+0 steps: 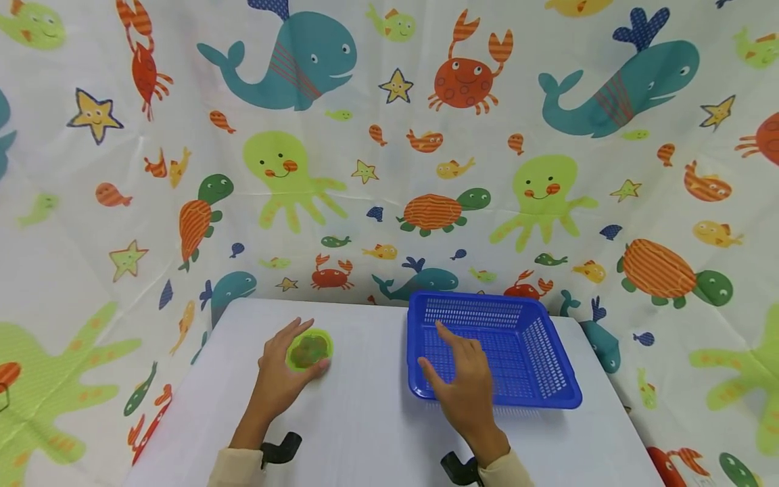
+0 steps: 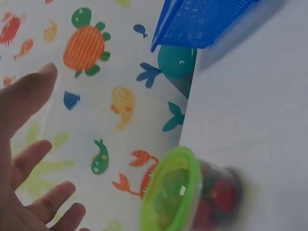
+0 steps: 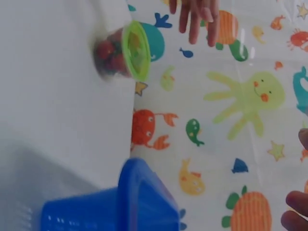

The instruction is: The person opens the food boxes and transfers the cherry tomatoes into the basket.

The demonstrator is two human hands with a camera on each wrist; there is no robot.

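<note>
Okay, we have our left hand (image 1: pixel 280 379) near the green-rimmed tub (image 1: pixel 310 350) on the counter (image 1: pixel 359 426), grip spread wide, holding nothing; then our right hand (image 1: pixel 464 385), grip likewise spread and unfilled, near the blue basket (image 1: pixel 544 358).

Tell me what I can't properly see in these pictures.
Inside the tub: red shapes show, but blur in both wrist views hides what they are.
Part of the tub's rim: left wrist view, cut off by the bottom edge.
Part of the basket: head view, behind the right hand.
Most of the right hand: right wrist view, cut off by the right edge.
</note>
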